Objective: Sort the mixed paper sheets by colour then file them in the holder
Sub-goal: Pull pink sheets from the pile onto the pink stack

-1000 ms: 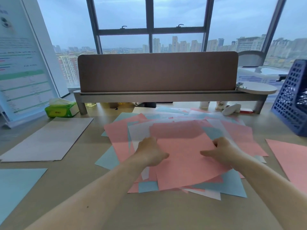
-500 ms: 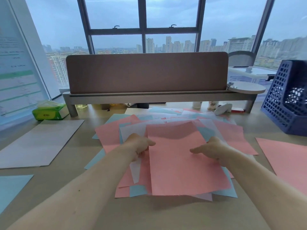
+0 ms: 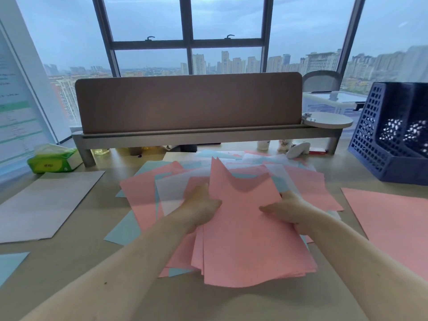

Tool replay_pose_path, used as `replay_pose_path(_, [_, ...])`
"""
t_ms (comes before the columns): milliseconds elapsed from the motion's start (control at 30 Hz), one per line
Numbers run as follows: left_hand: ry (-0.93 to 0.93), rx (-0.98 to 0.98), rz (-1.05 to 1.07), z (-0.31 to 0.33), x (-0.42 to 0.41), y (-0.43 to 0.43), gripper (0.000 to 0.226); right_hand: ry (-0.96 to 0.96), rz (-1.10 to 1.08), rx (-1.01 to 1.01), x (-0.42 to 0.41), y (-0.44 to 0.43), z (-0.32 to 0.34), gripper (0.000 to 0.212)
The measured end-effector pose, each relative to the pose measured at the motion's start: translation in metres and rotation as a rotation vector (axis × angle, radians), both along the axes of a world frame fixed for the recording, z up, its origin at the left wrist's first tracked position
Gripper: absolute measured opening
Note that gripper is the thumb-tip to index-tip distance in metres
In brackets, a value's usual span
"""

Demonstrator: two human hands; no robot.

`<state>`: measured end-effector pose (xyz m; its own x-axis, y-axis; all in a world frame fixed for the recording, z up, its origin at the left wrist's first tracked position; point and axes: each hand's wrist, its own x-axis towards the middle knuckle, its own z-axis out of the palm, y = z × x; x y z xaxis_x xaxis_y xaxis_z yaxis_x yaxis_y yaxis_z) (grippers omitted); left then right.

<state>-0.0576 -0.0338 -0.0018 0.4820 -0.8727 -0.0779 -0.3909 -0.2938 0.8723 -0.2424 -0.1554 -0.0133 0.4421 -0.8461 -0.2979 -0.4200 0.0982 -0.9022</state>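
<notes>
Left hand (image 3: 202, 207), right hand (image 3: 287, 210) around pink sheets (image 3: 251, 247)

Holder (image 3: 389, 140), right edge: cut off. Poster (image 3: 16, 117), upper left: cropped, print blurred. Left hand (image 3: 203, 205), right hand (image 3: 286, 213): fingers hidden under pink sheets (image 3: 250, 246). Small items (image 3: 294, 147) beneath shelf (image 3: 208, 136): too small to tell.

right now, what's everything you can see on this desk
held pink sheets: several, pink, lifted above the pile
mixed paper pile: one, pink/blue/white, desk centre
pink paper: count unclear, pink, desk right
white paper: count unclear, white, desk left
blue sheet: one, light blue, near left
file holder: one, dark blue, far right
tissue pack: one, green, far left
desk divider: one, brown, desk back
left grip: one, bare, pinching held sheets
right grip: one, bare, pinching held sheets
</notes>
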Motion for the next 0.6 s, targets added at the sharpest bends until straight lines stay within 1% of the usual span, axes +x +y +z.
replay_pose_path(33, [-0.006, -0.042, -0.012, 0.002, -0.005, -0.001, 0.026, -0.035, -0.002, 0.014, -0.004, 0.001, 0.001, 0.030])
replay_pose_path(100, [-0.016, -0.161, 0.033, 0.007, -0.011, -0.006, 0.025, -0.104, -0.020, 0.034, -0.014, 0.001, 0.007, 0.020])
replay_pose_path(167, [0.008, -0.273, 0.108, 0.013, -0.019, -0.013, 0.023, -0.149, -0.058, 0.035, -0.029, -0.004, 0.013, 0.018])
replay_pose_path(233, [0.093, -0.299, 0.147, 0.018, -0.028, -0.018, 0.018, -0.146, -0.077, 0.041, -0.044, -0.006, 0.019, 0.020])
replay_pose_path(300, [0.185, -0.212, 0.140, 0.014, -0.035, -0.022, 0.019, -0.144, -0.106, 0.040, -0.053, -0.007, 0.019, 0.018])
replay_pose_path(333, [0.148, -0.152, 0.133, 0.011, -0.036, -0.022, 0.022, -0.136, -0.124, 0.036, -0.053, -0.007, 0.017, 0.018])
replay_pose_path(367, [0.061, -0.107, 0.134, 0.009, -0.034, -0.019, 0.022, -0.133, -0.126, 0.039, -0.050, -0.006, 0.015, 0.016])
replay_pose_path(467, [-0.180, -0.013, 0.202, 0.010, -0.006, -0.002, 0.014, -0.120, -0.060, 0.044, -0.024, 0.005, 0.010, 0.012])
replay_pose_path(533, [-0.262, 0.122, 0.245, 0.012, 0.017, 0.011, 0.020, -0.081, -0.012, 0.018, -0.004, 0.013, 0.008, 0.015])
replay_pose_path(600, [-0.249, 0.275, 0.277, 0.016, 0.031, 0.020, 0.039, -0.030, 0.018, -0.019, 0.008, 0.017, 0.007, 0.020])
